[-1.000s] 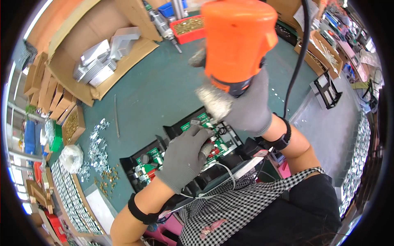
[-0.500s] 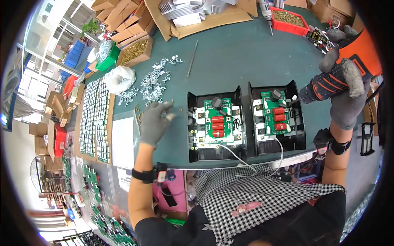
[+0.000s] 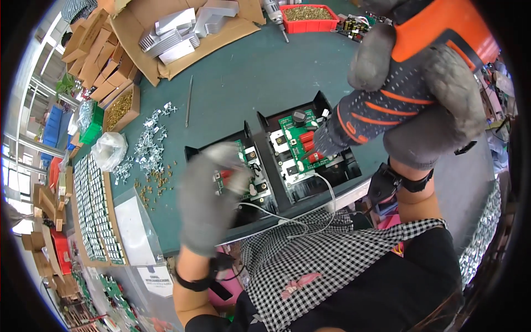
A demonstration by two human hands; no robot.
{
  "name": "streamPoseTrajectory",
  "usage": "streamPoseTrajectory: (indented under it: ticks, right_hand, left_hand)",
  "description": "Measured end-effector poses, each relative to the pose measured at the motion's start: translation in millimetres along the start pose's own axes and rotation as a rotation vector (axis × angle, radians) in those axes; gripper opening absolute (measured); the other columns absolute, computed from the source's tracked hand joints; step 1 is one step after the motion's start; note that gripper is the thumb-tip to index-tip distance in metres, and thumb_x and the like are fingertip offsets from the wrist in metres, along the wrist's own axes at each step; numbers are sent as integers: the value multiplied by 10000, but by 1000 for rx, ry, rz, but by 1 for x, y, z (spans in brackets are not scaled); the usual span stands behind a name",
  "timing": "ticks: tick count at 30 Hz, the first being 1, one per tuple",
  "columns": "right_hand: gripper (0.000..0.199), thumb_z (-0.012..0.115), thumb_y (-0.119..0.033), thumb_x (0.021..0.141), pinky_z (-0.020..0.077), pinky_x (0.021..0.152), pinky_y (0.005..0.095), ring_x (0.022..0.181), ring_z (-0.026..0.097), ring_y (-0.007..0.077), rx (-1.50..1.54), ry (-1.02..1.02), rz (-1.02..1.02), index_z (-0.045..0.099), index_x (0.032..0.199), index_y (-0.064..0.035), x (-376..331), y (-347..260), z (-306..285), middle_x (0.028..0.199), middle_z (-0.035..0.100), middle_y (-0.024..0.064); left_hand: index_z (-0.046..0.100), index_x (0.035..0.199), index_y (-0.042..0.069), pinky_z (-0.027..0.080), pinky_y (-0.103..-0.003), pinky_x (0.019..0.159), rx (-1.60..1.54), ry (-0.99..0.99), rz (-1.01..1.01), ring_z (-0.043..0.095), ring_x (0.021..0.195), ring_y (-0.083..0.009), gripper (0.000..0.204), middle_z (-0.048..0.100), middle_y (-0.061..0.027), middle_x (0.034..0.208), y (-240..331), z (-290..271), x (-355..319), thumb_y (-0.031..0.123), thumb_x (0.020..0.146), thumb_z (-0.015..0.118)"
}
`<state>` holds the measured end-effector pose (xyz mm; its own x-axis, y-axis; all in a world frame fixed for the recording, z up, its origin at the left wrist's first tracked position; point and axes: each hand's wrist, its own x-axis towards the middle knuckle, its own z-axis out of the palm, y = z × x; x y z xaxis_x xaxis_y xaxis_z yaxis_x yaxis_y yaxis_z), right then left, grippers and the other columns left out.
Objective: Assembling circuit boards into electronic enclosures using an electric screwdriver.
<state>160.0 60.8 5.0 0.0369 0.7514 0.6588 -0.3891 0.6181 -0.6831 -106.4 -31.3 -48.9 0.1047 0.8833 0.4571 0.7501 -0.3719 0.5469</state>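
Note:
My right hand point(image 3: 453, 105), in a grey glove, grips an orange and black power screwdriver point(image 3: 381, 113). Its nose points down-left over the right black housing point(image 3: 349, 169), partly covering it; the tip is hard to make out. Inside that housing sits a green circuit board point(image 3: 289, 131) with red cylindrical parts point(image 3: 307, 145) and a black round part point(image 3: 299, 117). My left hand point(image 3: 204, 202), also gloved, is over the left black housing point(image 3: 247, 133) and hides much of its board. Motion smears its fingers, so anything between them cannot be made out.
Loose brass screws point(image 3: 148, 191) and silvery clips point(image 3: 152, 145) lie left of the housings. Farther back are a metal rod point(image 3: 189, 102), a carton of finned metal parts point(image 3: 177, 51), a red tray point(image 3: 312, 26) of small brass pieces and another screwdriver point(image 3: 275, 14). White cables point(image 3: 326, 185) trail off the front edge.
My left hand has moved right, from beside the left housing to over it. The power screwdriver in my right hand has come left and over the right housing. The whole view has shifted and tilted.

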Motion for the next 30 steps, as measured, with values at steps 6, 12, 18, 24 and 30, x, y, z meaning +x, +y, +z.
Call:
streamPoseTrajectory:
  ticks: [6,12,18,24,30]
  right_hand:
    - [546,568,-189,895,535,850,284,986,649,194,520,-75,19,380,1358,30,13,-5,23,1243,569,172]
    - [690,390,-479,975,538,720,259,897,649,219,257,-643,-302,279,1432,26,18,3,5,1275,497,276]
    - [656,489,-376,893,542,733,301,893,653,226,94,-423,-133,337,1382,32,1,-10,6,1216,542,246]
    - [619,657,-179,795,547,791,309,938,658,195,-58,-277,23,412,1326,24,0,-21,24,1172,602,168]
    - [651,797,-15,713,551,840,317,976,662,170,-210,-144,162,475,1278,16,-3,-21,24,1135,652,102]
  left_hand:
    - [598,1143,63,449,-361,650,46,-25,157,597,709,-246,476,634,-55,766,35,47,-5,167,727,805]
    - [611,1190,73,457,-403,694,57,-47,106,592,771,-278,511,610,-65,790,44,52,-4,169,722,792]
    - [608,1186,72,458,-397,690,-19,-78,30,593,758,-268,506,614,-47,766,48,59,-2,163,723,791]
    - [604,1179,64,470,-404,697,139,77,223,603,761,-282,504,623,-58,792,47,65,3,149,717,787]
    - [616,1155,59,446,-449,870,151,-241,159,580,950,-321,490,625,-110,994,43,62,12,228,720,765]
